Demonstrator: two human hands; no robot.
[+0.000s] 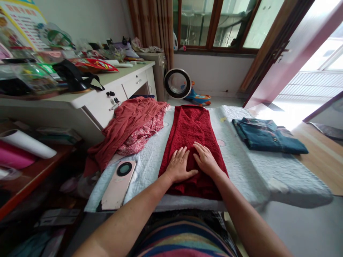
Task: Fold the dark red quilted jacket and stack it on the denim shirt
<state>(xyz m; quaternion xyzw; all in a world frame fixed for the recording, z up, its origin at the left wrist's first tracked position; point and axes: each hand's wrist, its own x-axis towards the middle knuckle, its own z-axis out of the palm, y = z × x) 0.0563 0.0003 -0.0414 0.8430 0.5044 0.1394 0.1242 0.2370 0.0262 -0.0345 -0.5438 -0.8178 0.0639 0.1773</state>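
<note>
A dark red textured garment (191, 125), folded into a long narrow shape, lies on a pale quilted cover (241, 171). Flat on its lower half rests my left hand (180, 166), fingers stretched out and thumb spread to the right. My right hand (205, 159) lies just beside it on the same cloth, fingers extended. Neither hand grips anything. To the left is a loose heap made of a rust-coloured cloth (131, 114) and a red-and-white patterned cloth (144, 137). A folded denim garment (268, 135) sits at the right.
A pink phone (118, 187) lies face down near the cover's front left corner. Beyond the heap stands a white desk (112, 85) crowded with items. A round fan-like object (177, 84) and a blue-and-orange toy (198, 97) are behind the far edge. An open door (278, 53) is at right.
</note>
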